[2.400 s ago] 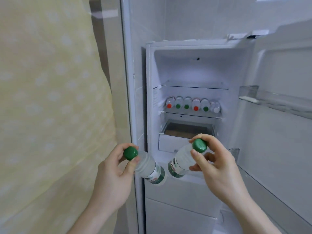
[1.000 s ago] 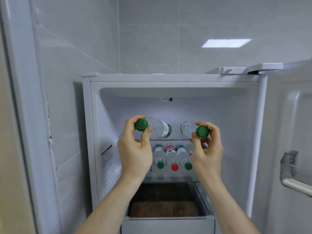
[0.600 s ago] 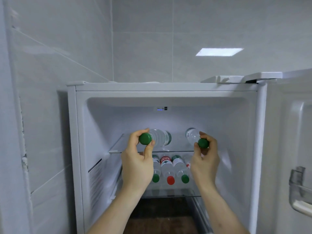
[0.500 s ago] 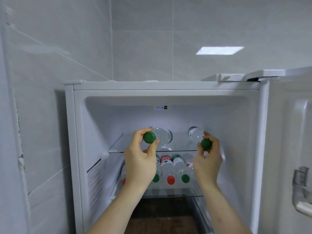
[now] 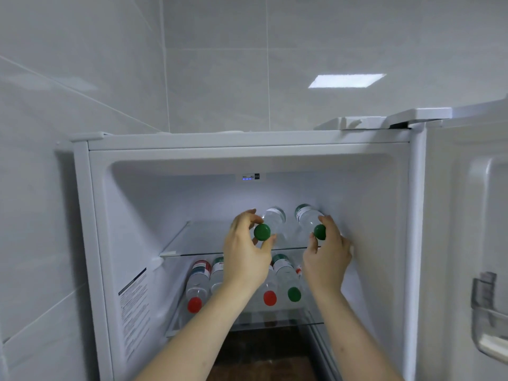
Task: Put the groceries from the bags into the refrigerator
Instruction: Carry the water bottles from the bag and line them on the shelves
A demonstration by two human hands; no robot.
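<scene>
Inside the open refrigerator [image 5: 82, 215], two clear water bottles with green caps lie on their sides over the upper glass shelf [image 5: 198, 240], caps toward me. My left hand [image 5: 244, 259] pinches the cap end of the left bottle [image 5: 272, 220]. My right hand [image 5: 327, 259] grips the cap end of the right bottle [image 5: 306, 217], close to the right inner wall. Whether the bottles rest fully on the glass is unclear.
On the lower glass shelf [image 5: 247, 323], several more bottles [image 5: 196, 281] lie with red and green caps facing out, partly hidden by my arms. The open door [image 5: 467, 243] stands at the right with a clear door bin [image 5: 489, 325]. Tiled wall on the left.
Both hands have carried the bottles up from below the fridge opening and pushed them deeper over the upper shelf, toward its right side. My view has moved closer.
</scene>
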